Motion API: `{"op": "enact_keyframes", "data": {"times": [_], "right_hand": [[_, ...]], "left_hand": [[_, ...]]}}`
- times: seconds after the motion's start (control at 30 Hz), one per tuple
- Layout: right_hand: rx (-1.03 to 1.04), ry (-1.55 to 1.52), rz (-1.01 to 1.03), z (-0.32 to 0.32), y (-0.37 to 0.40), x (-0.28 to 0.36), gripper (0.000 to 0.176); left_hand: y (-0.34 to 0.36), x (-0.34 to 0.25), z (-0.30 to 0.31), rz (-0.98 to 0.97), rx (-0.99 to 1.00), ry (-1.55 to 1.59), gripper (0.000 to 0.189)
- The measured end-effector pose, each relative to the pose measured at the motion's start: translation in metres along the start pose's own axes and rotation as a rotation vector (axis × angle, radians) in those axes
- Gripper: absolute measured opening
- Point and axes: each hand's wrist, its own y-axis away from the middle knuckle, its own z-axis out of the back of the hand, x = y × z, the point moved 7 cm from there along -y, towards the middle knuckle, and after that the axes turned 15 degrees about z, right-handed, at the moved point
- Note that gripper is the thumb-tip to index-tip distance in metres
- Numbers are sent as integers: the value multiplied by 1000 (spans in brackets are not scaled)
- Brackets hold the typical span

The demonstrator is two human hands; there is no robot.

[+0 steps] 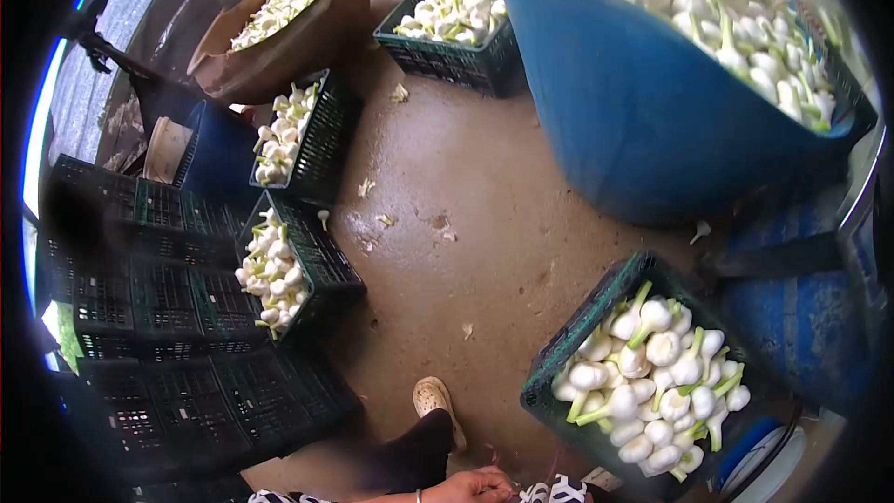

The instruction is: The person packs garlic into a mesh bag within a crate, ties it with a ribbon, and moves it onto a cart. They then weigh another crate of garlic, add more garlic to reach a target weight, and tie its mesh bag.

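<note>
At the bottom edge, my left hand point(477, 486) reaches in from the left, with a bracelet point(418, 496) at the wrist. Its fingers are curled together, and whatever may be in them is hidden. Thin reddish strands point(494, 456) show just above the fingers. Black-and-white patterned cloth point(556, 490) lies right beside the hand. My right hand cannot be seen. Nearest on the right stands a dark green crate point(577, 340) heaped with white garlic bulbs point(663, 346) with trimmed green stems.
A large blue tub point(596, 102) of garlic leans in at upper right. More garlic fills crates point(326, 256) at left and back, and a brown tub point(345, 14). Stacked dark crates point(168, 303) line the left. Scraps dot the wet floor point(447, 158) beyond my shoe point(432, 397).
</note>
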Motion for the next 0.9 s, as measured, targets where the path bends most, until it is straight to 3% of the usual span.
{"op": "enact_keyframes", "data": {"times": [0.03, 0.07, 0.13, 0.17, 0.2, 0.27, 0.33, 0.37, 0.4, 0.43, 0.47, 0.53, 0.6, 0.63, 0.73, 0.8, 0.87, 0.9], "right_hand": [[20, 96, 10, -23, 9, -13, 14], [40, 196, 13, -44, 14, -26, 14], [73, 402, 9, -72, 19, -53, 16], [124, 499, 180, -72, 2, -34, 15], [117, 516, 168, -63, 0, -15, 15], [-208, -27, -177, -1, -52, 68, 19], [-218, 101, -53, 8, -80, 121, 14], [-234, 171, 49, 24, -104, 168, 11], [-248, 237, 154, 36, -128, 214, 8], [-255, 261, 148, 47, -145, 241, 8], [-96, 319, 148, 45, -161, 262, 11], [144, 379, 108, 42, -195, 303, 16], [109, 344, 159, 47, -237, 354, 15], [148, 374, 152, 44, -241, 359, 14], [42, 286, 355, 61, -326, 453, 10], [39, 341, 466, 70, -365, 487, 11], [39, 259, 344, 80, -393, 502, 11], [43, 265, 376, 90, -410, 513, 11]], "left_hand": [[3, -6, 4, -142, -68, -173, 14], [5, -10, 5, -152, -58, -179, 14], [2, 10, 8, 207, 21, -213, 18], [-4, 27, 14, 194, 34, -225, 18], [-13, 49, 22, 142, -14, -250, 15], [-1, 67, 29, 78, -39, -284, 15], [26, 71, 42, 112, -53, 157, 14], [44, 62, 46, 81, -40, 201, 24], [74, 34, 44, 70, -15, 198, 24], [117, -16, 53, -91, -55, 296, 37], [152, -61, 70, -251, -99, 396, 51], [206, -130, 107, -523, -173, 53, 75], [271, -209, 126, -510, 51, 238, 81], [282, -224, 126, -489, 120, 233, 78], [339, -287, 146, -405, 344, 152, 77], [353, -306, 163, -478, 514, 422, 78], [354, -314, 187, -416, 299, 389, 64], [355, -319, 196, -406, 289, 407, 64]]}}
